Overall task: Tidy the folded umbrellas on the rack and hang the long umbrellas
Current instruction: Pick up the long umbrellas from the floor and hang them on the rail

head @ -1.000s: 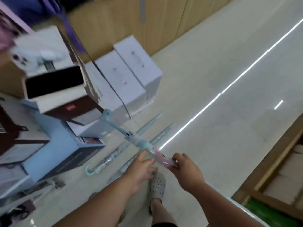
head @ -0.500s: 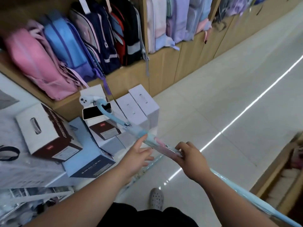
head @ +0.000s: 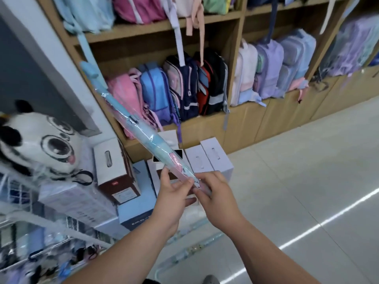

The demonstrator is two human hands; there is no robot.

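Note:
A long light-blue umbrella (head: 141,130) in clear plastic wrap slants from the centre up to the left, its curved blue handle (head: 90,69) highest. My left hand (head: 174,193) pinches its pink lower part from the left. My right hand (head: 215,193) grips the same stretch from the right, just below. Another wrapped long umbrella (head: 192,248) lies on the floor under my arms. A white wire rack (head: 30,218) stands at the lower left, its contents blurred.
Wooden shelves (head: 164,25) full of backpacks (head: 155,95) fill the back. Stacked boxes (head: 114,167) and white cartons (head: 215,158) sit on the floor before them. A panda plush (head: 39,140) rests at the left. Pale tiled floor (head: 297,181) stretches to the right.
The view has swung up from the floor to the shelves. Both hands have lifted the umbrella, so its handle now points high to the upper left.

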